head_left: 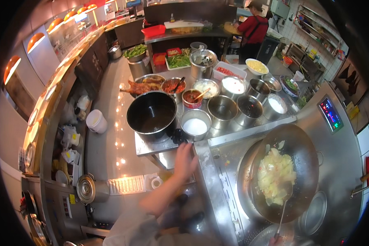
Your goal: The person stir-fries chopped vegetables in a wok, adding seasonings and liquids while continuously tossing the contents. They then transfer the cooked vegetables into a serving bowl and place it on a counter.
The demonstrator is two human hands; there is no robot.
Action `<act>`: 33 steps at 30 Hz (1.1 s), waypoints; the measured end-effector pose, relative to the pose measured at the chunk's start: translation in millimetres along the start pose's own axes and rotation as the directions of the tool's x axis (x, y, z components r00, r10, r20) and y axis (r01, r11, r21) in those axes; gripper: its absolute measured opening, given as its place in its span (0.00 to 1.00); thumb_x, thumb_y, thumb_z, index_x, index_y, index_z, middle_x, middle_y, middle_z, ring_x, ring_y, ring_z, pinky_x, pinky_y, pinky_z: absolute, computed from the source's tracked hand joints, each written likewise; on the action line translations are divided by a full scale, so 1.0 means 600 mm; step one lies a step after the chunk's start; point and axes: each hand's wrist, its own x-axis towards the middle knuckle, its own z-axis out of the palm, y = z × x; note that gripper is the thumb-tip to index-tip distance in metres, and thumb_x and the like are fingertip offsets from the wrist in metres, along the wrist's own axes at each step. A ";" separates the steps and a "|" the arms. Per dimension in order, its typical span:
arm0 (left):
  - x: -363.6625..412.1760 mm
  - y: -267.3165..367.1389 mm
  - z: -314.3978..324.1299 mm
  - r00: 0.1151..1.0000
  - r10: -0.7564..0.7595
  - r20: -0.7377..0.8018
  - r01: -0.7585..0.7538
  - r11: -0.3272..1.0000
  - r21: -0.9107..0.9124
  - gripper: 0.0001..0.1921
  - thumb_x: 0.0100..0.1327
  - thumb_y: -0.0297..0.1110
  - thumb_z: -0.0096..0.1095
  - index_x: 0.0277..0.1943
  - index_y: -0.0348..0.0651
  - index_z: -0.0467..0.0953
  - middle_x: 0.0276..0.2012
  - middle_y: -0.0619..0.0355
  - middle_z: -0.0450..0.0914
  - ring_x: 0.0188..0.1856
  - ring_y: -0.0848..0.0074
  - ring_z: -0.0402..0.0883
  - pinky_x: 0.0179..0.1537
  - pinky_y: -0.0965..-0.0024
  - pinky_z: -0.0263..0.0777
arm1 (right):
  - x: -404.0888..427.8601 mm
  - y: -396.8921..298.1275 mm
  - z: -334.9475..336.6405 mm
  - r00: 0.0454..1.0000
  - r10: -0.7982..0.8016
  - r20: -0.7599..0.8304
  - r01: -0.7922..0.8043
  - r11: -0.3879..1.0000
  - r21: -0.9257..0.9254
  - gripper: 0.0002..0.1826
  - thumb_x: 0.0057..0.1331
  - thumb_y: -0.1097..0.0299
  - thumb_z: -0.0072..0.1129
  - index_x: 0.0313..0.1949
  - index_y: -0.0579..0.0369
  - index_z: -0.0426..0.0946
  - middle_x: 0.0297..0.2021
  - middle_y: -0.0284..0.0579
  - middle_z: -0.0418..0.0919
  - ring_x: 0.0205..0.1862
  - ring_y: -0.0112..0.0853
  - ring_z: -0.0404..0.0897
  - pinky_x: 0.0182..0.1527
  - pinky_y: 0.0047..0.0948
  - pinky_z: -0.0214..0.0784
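Observation:
My left hand (184,161) reaches forward over the steel stove's left edge, thumb and fingers apart, with nothing seen in it. Just beyond its fingertips is a small black item (178,136), too blurred to name. My right hand (276,241), mostly cut off by the bottom rim, grips the long handle of a wok ladle (283,212). The ladle's head lies among pale yellow sliced vegetables (276,175) with small red bits in a big wok (306,184). The wok sits tilted on the burner, a loop handle on its far right side.
A large black pot (152,123), a steel pot of white liquid (195,126) and several seasoning pots (223,107) crowd the counter ahead. A perforated strainer (264,238) and a round metal lid (315,212) lie near the wok. A co-worker (254,29) stands at the back counter.

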 end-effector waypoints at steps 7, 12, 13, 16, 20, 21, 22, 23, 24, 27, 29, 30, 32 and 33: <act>0.114 -0.020 0.055 0.969 -0.227 0.101 0.212 0.968 0.137 0.26 0.48 0.37 0.72 0.49 0.36 0.72 0.50 0.36 0.69 0.53 0.46 0.69 0.53 0.54 0.66 | -0.026 0.031 0.026 0.998 0.056 -0.006 -0.054 0.983 0.173 0.18 0.64 0.57 0.55 0.47 0.56 0.77 0.38 0.54 0.78 0.43 0.47 0.77 0.49 0.44 0.68; 0.161 -0.002 0.042 0.939 -0.324 0.115 0.293 0.930 0.223 0.26 0.39 0.54 0.78 0.27 0.36 0.78 0.40 0.41 0.77 0.39 0.54 0.80 0.43 0.60 0.74 | -0.099 0.188 0.276 0.941 -0.025 0.338 -0.017 0.992 0.121 0.25 0.71 0.65 0.38 0.66 0.57 0.59 0.64 0.50 0.64 0.66 0.36 0.61 0.68 0.32 0.53; 0.161 0.000 0.033 0.952 -0.285 0.114 0.255 0.941 0.222 0.26 0.40 0.52 0.78 0.27 0.35 0.78 0.40 0.42 0.78 0.38 0.55 0.80 0.42 0.59 0.74 | -0.102 0.169 0.286 0.965 -0.048 0.259 0.010 0.989 0.148 0.26 0.71 0.64 0.36 0.68 0.57 0.57 0.65 0.49 0.62 0.68 0.35 0.59 0.69 0.32 0.51; 0.159 0.004 0.002 0.976 -0.197 0.097 0.167 0.952 0.256 0.25 0.41 0.51 0.78 0.27 0.35 0.78 0.36 0.43 0.78 0.38 0.55 0.80 0.42 0.59 0.74 | -0.096 0.061 0.144 0.975 0.203 0.090 -0.222 0.876 0.428 0.23 0.61 0.66 0.50 0.55 0.58 0.65 0.46 0.53 0.70 0.50 0.42 0.70 0.54 0.36 0.61; 0.174 0.052 -0.027 0.986 -0.049 0.157 0.019 0.982 0.190 0.23 0.41 0.48 0.79 0.26 0.35 0.77 0.34 0.43 0.78 0.36 0.55 0.80 0.40 0.60 0.74 | -0.067 -0.004 0.050 0.923 0.377 0.075 -0.355 0.764 0.539 0.21 0.49 0.61 0.64 0.41 0.60 0.76 0.25 0.54 0.79 0.31 0.48 0.80 0.38 0.40 0.72; 0.174 0.073 -0.039 0.979 0.046 0.200 -0.076 0.986 0.145 0.23 0.41 0.48 0.79 0.26 0.35 0.77 0.33 0.43 0.79 0.35 0.55 0.80 0.39 0.61 0.74 | -0.057 -0.004 0.035 0.918 0.366 0.150 -0.391 0.780 0.489 0.18 0.51 0.63 0.63 0.39 0.60 0.77 0.26 0.55 0.79 0.32 0.50 0.81 0.38 0.41 0.72; 0.180 0.106 -0.042 0.959 0.092 0.270 -0.128 0.984 0.121 0.23 0.40 0.47 0.80 0.25 0.35 0.76 0.33 0.44 0.79 0.34 0.57 0.80 0.39 0.62 0.74 | -0.053 0.009 0.042 0.919 0.369 0.137 -0.393 0.847 0.357 0.15 0.53 0.64 0.61 0.39 0.58 0.78 0.28 0.56 0.80 0.34 0.51 0.80 0.39 0.43 0.72; 0.183 0.133 -0.049 0.950 0.128 0.286 -0.153 0.986 0.066 0.23 0.40 0.45 0.81 0.25 0.35 0.75 0.31 0.45 0.78 0.33 0.60 0.79 0.38 0.63 0.73 | -0.048 0.005 0.033 0.916 0.393 0.087 -0.391 0.818 0.423 0.12 0.55 0.65 0.59 0.37 0.57 0.78 0.29 0.57 0.80 0.35 0.53 0.80 0.39 0.45 0.72; 0.189 0.162 -0.054 0.934 0.163 0.318 -0.183 0.983 0.033 0.22 0.40 0.43 0.81 0.25 0.35 0.74 0.31 0.46 0.78 0.33 0.61 0.79 0.37 0.64 0.73 | -0.038 0.009 0.027 0.943 0.329 0.050 -0.316 0.840 0.440 0.11 0.57 0.64 0.58 0.36 0.56 0.77 0.30 0.57 0.80 0.36 0.53 0.80 0.39 0.46 0.72; 0.202 0.227 -0.056 0.852 0.376 0.364 -0.367 0.925 -0.098 0.22 0.40 0.40 0.81 0.24 0.36 0.72 0.43 0.42 0.78 0.37 0.54 0.81 0.40 0.62 0.75 | 0.004 -0.030 -0.032 0.952 0.302 0.050 -0.294 0.857 0.423 0.09 0.58 0.66 0.56 0.35 0.56 0.76 0.30 0.58 0.79 0.36 0.55 0.79 0.40 0.48 0.70; 0.209 0.287 -0.041 0.769 0.504 0.394 -0.495 0.859 -0.132 0.20 0.40 0.37 0.81 0.24 0.36 0.71 0.47 0.41 0.77 0.40 0.52 0.82 0.40 0.62 0.76 | 0.022 -0.046 -0.066 0.952 0.293 0.089 -0.300 0.841 0.451 0.10 0.57 0.66 0.57 0.37 0.56 0.77 0.29 0.59 0.79 0.37 0.55 0.79 0.41 0.47 0.71; 0.207 0.311 -0.026 0.712 0.569 0.413 -0.538 0.819 -0.200 0.20 0.40 0.37 0.81 0.24 0.37 0.71 0.49 0.40 0.76 0.41 0.52 0.82 0.39 0.62 0.77 | 0.030 -0.048 -0.073 0.955 0.270 0.118 -0.294 0.840 0.456 0.11 0.58 0.66 0.57 0.40 0.54 0.78 0.29 0.58 0.80 0.37 0.54 0.79 0.41 0.47 0.71; 0.207 0.349 0.001 0.563 0.725 0.398 -0.650 0.685 -0.329 0.20 0.41 0.38 0.80 0.25 0.37 0.72 0.56 0.35 0.72 0.44 0.51 0.82 0.38 0.63 0.79 | 0.040 -0.055 -0.094 0.964 0.245 0.105 -0.266 0.846 0.463 0.11 0.58 0.66 0.57 0.40 0.53 0.78 0.29 0.57 0.80 0.36 0.54 0.80 0.41 0.47 0.71; 0.204 0.367 0.017 0.551 0.732 0.401 -0.653 0.677 -0.340 0.20 0.41 0.38 0.80 0.25 0.37 0.72 0.56 0.35 0.72 0.44 0.51 0.82 0.38 0.63 0.79 | 0.045 -0.058 -0.104 0.976 0.200 0.087 -0.217 0.857 0.467 0.11 0.58 0.66 0.57 0.41 0.53 0.78 0.29 0.57 0.80 0.36 0.53 0.80 0.41 0.47 0.72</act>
